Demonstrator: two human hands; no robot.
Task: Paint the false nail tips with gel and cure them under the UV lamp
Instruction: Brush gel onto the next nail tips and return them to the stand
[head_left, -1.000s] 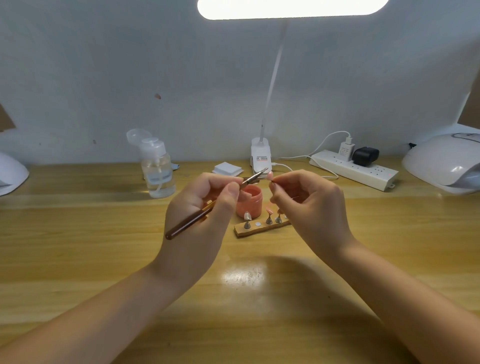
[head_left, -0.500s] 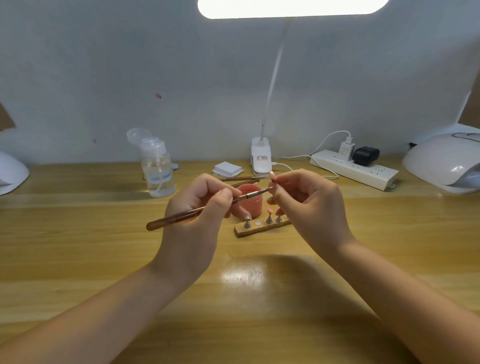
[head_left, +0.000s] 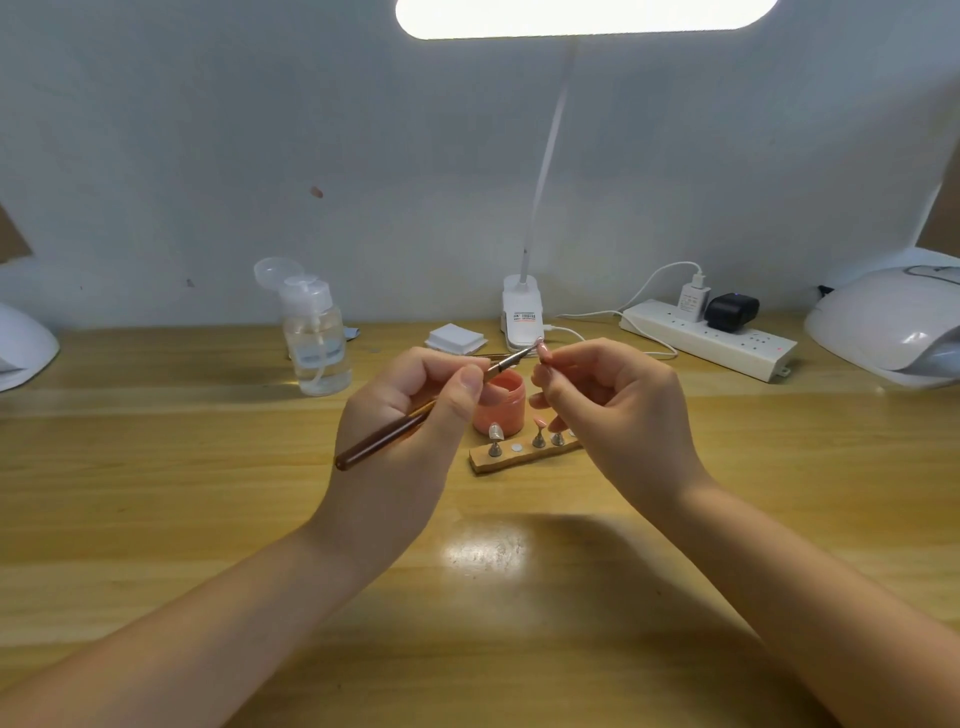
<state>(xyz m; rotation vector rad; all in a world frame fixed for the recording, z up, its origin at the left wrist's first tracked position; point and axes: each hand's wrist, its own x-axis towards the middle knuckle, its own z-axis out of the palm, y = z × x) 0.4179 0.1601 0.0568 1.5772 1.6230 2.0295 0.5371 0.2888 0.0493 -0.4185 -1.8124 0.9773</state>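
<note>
A brush is pinched in the left hand between thumb and fingers, dark handle angled down-left, metal ferrule pointing up-right. The bristle end meets a pink nail tip pinched in the fingertips of the right hand; both grips are closed on their things, raised above the tabletop.

Behind the hands a pink jar is seen open, pink gel inside; level cannot be told. In front of it a wooden holder is laid on the tabletop, with small metal stands on it: one carries a pale tip, one a pink tip, others are partly hidden by the right hand.

A clear pump bottle with lid flipped open is placed back left, partly filled with clear liquid. White pads are stacked near the desk lamp base. A power strip with two plugs is set back right. A white UV lamp is seen at the far right edge; another white device at the left edge is cut off.
</note>
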